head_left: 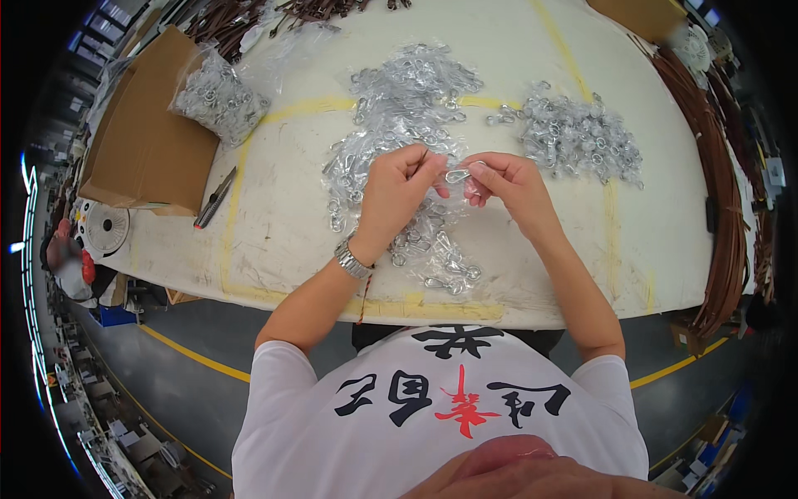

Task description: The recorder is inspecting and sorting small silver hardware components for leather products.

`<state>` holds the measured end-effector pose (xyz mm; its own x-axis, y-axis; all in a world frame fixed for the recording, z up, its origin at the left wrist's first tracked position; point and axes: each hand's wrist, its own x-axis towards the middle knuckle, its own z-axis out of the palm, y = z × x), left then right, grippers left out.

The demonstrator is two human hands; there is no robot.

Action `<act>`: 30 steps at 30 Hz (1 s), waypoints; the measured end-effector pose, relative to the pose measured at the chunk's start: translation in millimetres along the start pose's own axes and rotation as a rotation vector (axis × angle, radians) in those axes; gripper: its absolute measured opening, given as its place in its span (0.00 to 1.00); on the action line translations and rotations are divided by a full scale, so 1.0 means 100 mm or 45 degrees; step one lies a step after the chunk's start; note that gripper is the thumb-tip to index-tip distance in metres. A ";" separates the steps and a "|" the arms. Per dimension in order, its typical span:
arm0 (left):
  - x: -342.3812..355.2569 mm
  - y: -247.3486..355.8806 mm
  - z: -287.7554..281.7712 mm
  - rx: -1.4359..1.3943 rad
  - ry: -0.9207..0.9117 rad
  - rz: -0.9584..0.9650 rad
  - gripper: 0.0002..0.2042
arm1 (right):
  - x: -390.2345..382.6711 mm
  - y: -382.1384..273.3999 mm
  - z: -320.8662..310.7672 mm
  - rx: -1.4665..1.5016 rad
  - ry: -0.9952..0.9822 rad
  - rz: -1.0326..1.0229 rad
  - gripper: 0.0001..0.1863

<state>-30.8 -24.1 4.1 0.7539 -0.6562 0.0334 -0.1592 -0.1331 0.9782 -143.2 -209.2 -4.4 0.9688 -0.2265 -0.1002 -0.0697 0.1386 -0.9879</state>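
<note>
My right hand (pixel 513 185) pinches a silver metal snap hook (pixel 455 176) between thumb and fingers above the table, its looped end pointing toward the left hand. Close beside it, my left hand (pixel 401 193) has its thumb and fingertips pressed together; clear plastic shows near them, but what they grip is hard to make out. Beneath and beyond both hands spreads a long heap of metal hooks in clear plastic wrapping (pixel 407 96). Several wrapped hooks (pixel 449 264) lie nearer to me. Another heap of hooks (pixel 582 137) sits to the right.
On the left of the white table (pixel 283 224) stands a cardboard box (pixel 158 141), with a clear bag of metal pieces (pixel 218 98) against it. A utility knife (pixel 215 198) lies near the box. Brown straps (pixel 727 233) hang along the right edge. A white fan (pixel 105 226) is at far left.
</note>
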 end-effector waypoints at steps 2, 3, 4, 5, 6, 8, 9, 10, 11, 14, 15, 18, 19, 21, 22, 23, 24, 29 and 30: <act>-0.04 0.00 0.06 -0.120 0.013 -0.065 0.11 | -0.03 -0.04 0.01 0.020 0.059 -0.038 0.13; -0.05 -0.02 0.09 -0.190 0.025 -0.025 0.10 | -0.06 -0.06 0.02 0.022 0.130 -0.061 0.13; -0.08 -0.06 0.11 -0.262 0.035 0.018 0.10 | -0.10 -0.04 0.02 0.028 0.115 -0.085 0.13; -0.07 -0.11 0.12 -0.260 -0.021 0.028 0.10 | -0.12 0.00 0.01 0.001 0.167 -0.090 0.13; -0.10 -0.09 0.11 -0.246 -0.012 0.055 0.10 | -0.12 0.00 0.01 -0.024 0.217 -0.092 0.12; -0.14 -0.06 0.12 -0.444 -0.134 -0.157 0.10 | -0.13 -0.05 0.03 -0.029 0.219 -0.139 0.11; -0.13 -0.05 0.10 -0.500 -0.216 -0.200 0.10 | -0.15 -0.06 0.04 -0.034 0.231 -0.154 0.10; -0.13 -0.04 0.10 -0.501 -0.221 -0.199 0.10 | -0.15 -0.06 0.04 -0.036 0.236 -0.156 0.10; -0.13 -0.02 0.11 -0.561 -0.297 -0.259 0.10 | -0.16 -0.03 0.04 -0.115 0.241 -0.155 0.09; -0.14 -0.01 0.11 -0.580 -0.423 -0.339 0.10 | -0.16 -0.07 0.05 -0.435 0.226 -0.322 0.09; -0.13 -0.02 0.10 -0.530 -0.461 -0.339 0.10 | -0.16 -0.11 0.05 -0.675 0.186 -0.510 0.09; -0.07 -0.02 0.06 -0.498 -0.567 -0.399 0.10 | -0.09 -0.12 0.03 -0.708 0.212 -0.601 0.09; -0.07 0.01 0.06 -0.536 -0.606 -0.410 0.10 | -0.10 -0.14 0.03 -0.707 0.217 -0.557 0.09; -0.04 -0.01 0.08 -0.543 -0.618 -0.416 0.11 | -0.07 -0.20 -0.01 -0.532 0.222 -0.376 0.10; -0.04 -0.01 0.08 -0.532 -0.616 -0.395 0.11 | -0.06 -0.19 -0.06 -0.534 0.224 -0.351 0.10; -0.03 0.00 0.06 -0.517 -0.637 -0.395 0.12 | -0.03 -0.17 -0.10 -0.352 0.219 -0.270 0.11; -0.04 0.00 0.08 -0.524 -0.639 -0.402 0.12 | -0.03 -0.16 -0.13 -0.170 0.212 -0.194 0.12; -0.11 -0.04 0.12 -0.592 -0.457 -0.333 0.11 | -0.07 -0.07 0.09 0.279 0.254 -0.014 0.16; -0.11 -0.05 0.10 -0.596 -0.449 -0.326 0.11 | -0.10 -0.07 0.18 0.329 0.288 0.000 0.17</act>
<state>-44.8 -24.0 -3.2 0.4631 -0.8623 -0.2050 0.3536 -0.0323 0.9348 -147.7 -190.7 5.8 0.8895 -0.4307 -0.1525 0.0209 0.3720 -0.9280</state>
